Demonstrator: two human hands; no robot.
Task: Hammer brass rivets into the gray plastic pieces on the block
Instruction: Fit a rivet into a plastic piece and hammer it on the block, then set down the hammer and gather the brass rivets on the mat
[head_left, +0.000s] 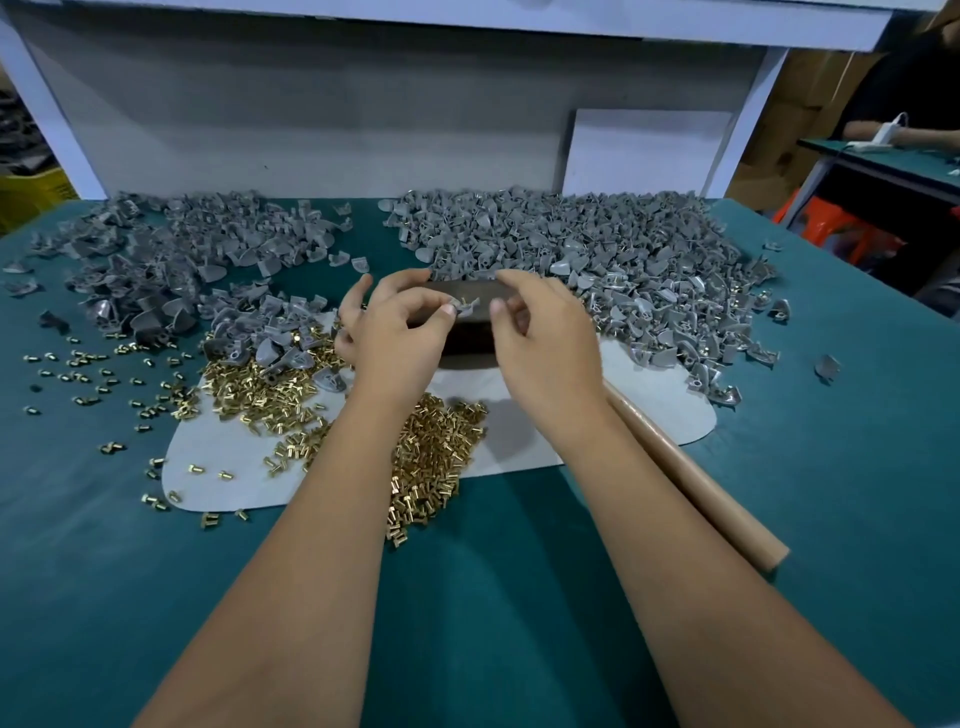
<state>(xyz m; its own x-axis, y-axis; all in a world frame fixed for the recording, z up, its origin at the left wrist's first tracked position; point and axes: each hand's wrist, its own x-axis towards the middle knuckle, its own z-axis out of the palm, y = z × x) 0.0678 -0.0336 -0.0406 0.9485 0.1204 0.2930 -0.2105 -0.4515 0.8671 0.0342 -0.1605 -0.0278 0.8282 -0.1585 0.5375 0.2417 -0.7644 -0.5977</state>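
A dark block (467, 338) stands at the middle of the table on a white mat (223, 457). Over it my left hand (400, 332) pinches a small gray plastic piece (465, 307) with a brass rivet (462, 299) sticking out of it. My right hand (540, 332) hovers just to the right with its fingers loosely curled, the thumb near the piece; I cannot tell whether it touches. Loose brass rivets (431, 457) lie heaped on the mat below my hands. The hammer's wooden handle (691, 473) lies under my right forearm; its head is hidden.
Big heaps of gray plastic pieces spread at the back left (171, 260) and back right (623, 260) of the green table (519, 597). More rivets (93, 374) are scattered at the left. A white board (644, 150) leans on the back wall. Another person's arm (883, 132) is at the far right.
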